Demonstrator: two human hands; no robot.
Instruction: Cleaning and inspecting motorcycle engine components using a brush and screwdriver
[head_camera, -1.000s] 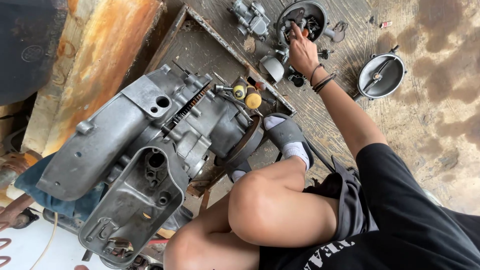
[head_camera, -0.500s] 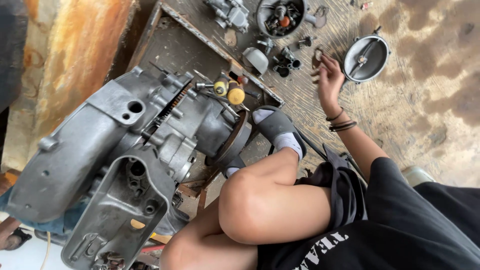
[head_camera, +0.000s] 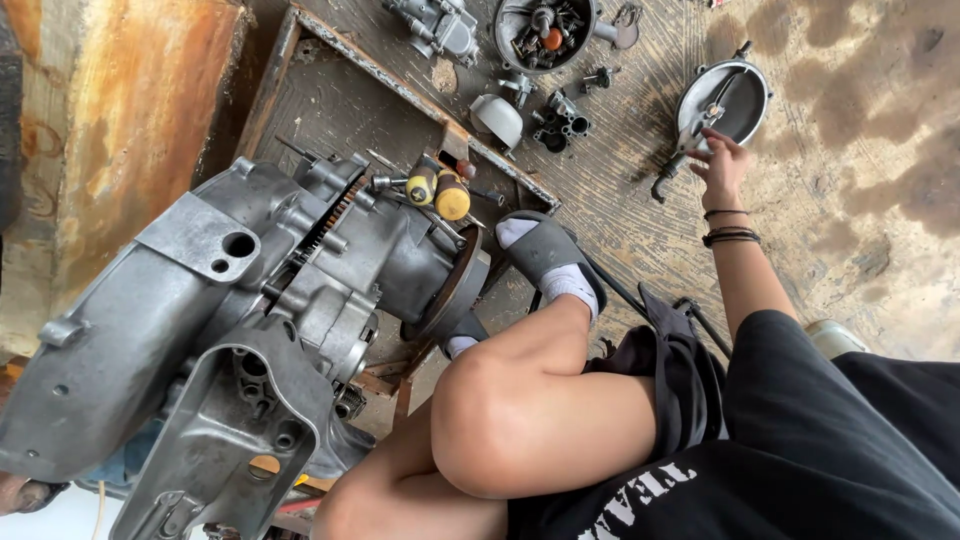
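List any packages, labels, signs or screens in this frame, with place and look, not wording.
No packages, signs or screens show.
Printed lettering: white block letters on the person's black shirt, bottom centre, partly cut off by the frame edge.

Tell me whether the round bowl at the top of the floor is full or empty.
Partly filled. The round bowl holds a heap of small dark metal parts and one orange piece; its rim shows bare around them.
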